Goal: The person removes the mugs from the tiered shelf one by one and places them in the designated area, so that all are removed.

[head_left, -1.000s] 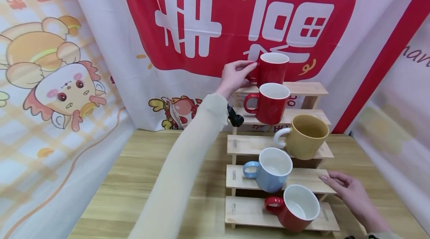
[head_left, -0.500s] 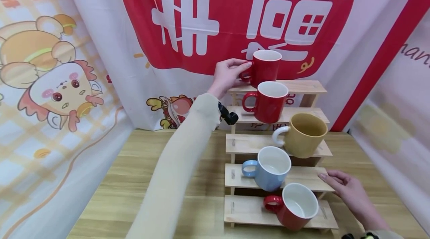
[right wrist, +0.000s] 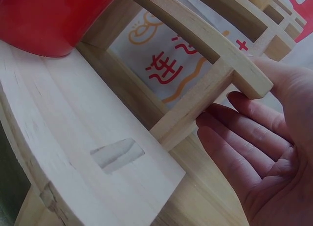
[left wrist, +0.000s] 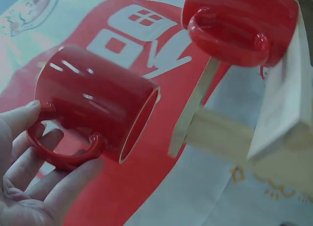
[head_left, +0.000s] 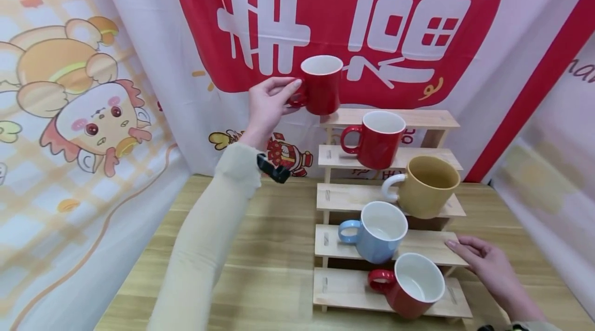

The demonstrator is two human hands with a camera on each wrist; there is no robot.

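Observation:
My left hand point(head_left: 269, 106) grips a glossy red mug point(head_left: 323, 88) by its handle, holding it upright off the left end of the top shelf. In the left wrist view the thumb presses on the top of the handle point(left wrist: 63, 157) and the fingers curl beneath it. At the lower right, my right hand point(head_left: 488, 266) pinches the end of a shelf on the tiered wooden rack point(head_left: 429, 247), thumb above and fingers below. A second red mug point(head_left: 382, 142) stands one tier beneath the top shelf point(head_left: 400, 117).
Lower tiers carry a mustard mug point(head_left: 425, 194) with a white handle, a light blue mug point(head_left: 381, 238) and a red mug point(head_left: 409, 289) with a white inside. The rack stands on a wood-grain table point(head_left: 265, 248). Printed cloth point(head_left: 260, 21) hangs behind and at both sides.
My left hand has lifted the red mug from the top shelf and carried it left. My right hand keeps its hold on the rack.

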